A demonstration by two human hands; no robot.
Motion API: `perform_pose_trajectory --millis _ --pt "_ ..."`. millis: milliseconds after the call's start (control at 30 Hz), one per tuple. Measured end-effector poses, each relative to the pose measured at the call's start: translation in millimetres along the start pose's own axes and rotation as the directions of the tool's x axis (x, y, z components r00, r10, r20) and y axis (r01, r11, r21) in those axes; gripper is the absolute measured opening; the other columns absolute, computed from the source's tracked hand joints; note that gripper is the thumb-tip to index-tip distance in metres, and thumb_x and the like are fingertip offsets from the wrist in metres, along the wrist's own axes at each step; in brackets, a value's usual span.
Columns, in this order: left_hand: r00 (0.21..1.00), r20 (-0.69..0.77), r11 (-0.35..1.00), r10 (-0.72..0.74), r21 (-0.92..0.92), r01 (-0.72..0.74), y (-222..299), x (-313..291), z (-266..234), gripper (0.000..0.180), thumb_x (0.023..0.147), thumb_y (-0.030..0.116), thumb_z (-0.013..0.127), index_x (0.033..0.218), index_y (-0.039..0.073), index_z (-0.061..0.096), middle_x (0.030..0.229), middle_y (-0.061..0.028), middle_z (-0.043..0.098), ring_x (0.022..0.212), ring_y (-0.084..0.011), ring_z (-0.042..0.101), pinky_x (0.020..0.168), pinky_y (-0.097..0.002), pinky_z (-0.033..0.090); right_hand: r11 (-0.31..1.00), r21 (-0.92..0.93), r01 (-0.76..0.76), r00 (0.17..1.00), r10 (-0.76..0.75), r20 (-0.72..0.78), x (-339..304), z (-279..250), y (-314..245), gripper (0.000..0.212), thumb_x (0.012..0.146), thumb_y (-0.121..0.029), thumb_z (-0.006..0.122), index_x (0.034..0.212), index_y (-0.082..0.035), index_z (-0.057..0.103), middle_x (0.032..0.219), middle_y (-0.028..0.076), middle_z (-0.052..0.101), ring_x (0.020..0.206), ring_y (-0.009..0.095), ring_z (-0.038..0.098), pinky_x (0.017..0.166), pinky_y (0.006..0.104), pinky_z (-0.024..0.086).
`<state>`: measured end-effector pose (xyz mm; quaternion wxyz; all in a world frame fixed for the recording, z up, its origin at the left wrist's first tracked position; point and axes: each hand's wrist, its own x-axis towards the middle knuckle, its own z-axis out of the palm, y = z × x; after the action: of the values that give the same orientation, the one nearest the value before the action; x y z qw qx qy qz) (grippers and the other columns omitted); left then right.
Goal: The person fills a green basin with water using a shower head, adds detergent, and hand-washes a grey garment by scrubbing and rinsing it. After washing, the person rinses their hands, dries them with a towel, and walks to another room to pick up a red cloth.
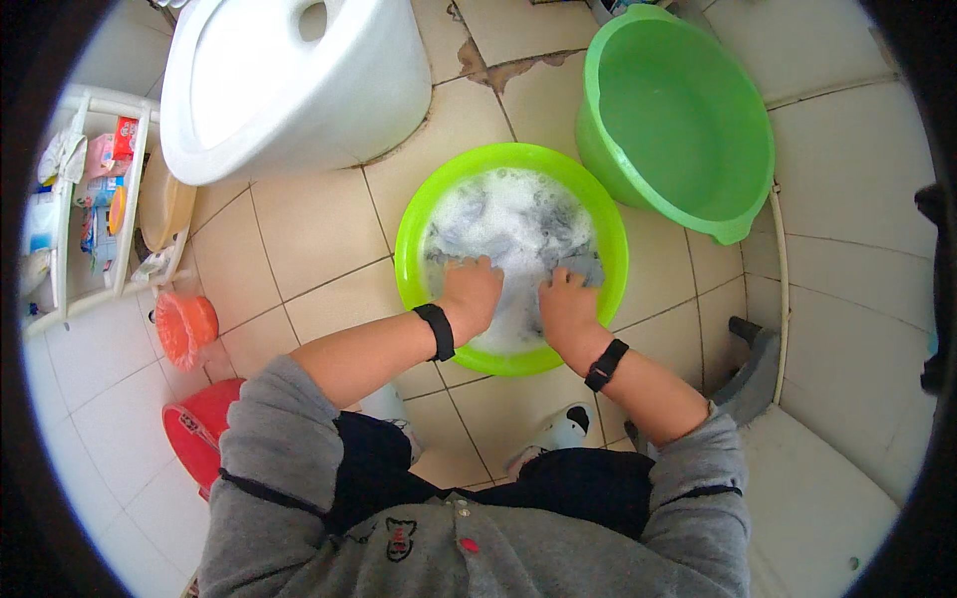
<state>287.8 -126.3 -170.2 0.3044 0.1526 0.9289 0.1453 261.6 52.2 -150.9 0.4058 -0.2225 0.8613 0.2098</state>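
Note:
A lime-green basin (412, 214) stands on the tiled floor before me, filled with white suds. Wet grey cloth (586, 267) lies in the foam, partly sunk and hidden by bubbles. On the basin's near left side my left hand (473, 293) is closed, its curled fingers pressed into the sudsy cloth. My right hand (570, 307) grips the cloth at the near right, where a grey fold shows beyond the fingers. A black band circles each wrist.
A larger green tub (688, 130) stands tilted at the far right. At the far left is a white toilet (379, 100). A white shelf rack (70, 209) with packages, an orange bin (185, 329) and a red bucket (197, 429) line the left. Grey hose-like piece (753, 379) lies right.

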Motion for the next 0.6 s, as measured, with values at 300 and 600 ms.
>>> perform_pose_trajectory --millis 300,600 --pt "0.994 0.024 0.993 0.110 -0.036 -0.109 -1.8 -9.2 40.3 0.022 0.080 0.007 0.064 0.102 0.003 0.068 0.107 -0.0157 0.063 0.101 -0.0330 0.062 0.085 -0.0457 0.052 0.992 -0.042 0.118 0.966 -0.125 -0.225 -1.7 39.4 23.0 0.031 0.085 -0.021 0.064 0.113 -0.007 0.068 0.140 0.019 0.052 0.132 0.039 0.048 0.100 0.0537 0.047" --pt "0.964 0.161 0.969 0.210 0.098 -0.228 25.6 -22.8 37.5 0.014 0.079 0.012 0.064 0.089 0.008 0.073 0.103 -0.0133 0.065 0.102 -0.0313 0.062 0.085 -0.0474 0.049 0.976 0.118 0.185 0.982 -0.179 -0.059 -20.1 37.5 -1.4 0.017 0.083 -0.022 0.062 0.091 -0.011 0.073 0.103 0.011 0.071 0.106 0.032 0.063 0.087 0.0497 0.050"
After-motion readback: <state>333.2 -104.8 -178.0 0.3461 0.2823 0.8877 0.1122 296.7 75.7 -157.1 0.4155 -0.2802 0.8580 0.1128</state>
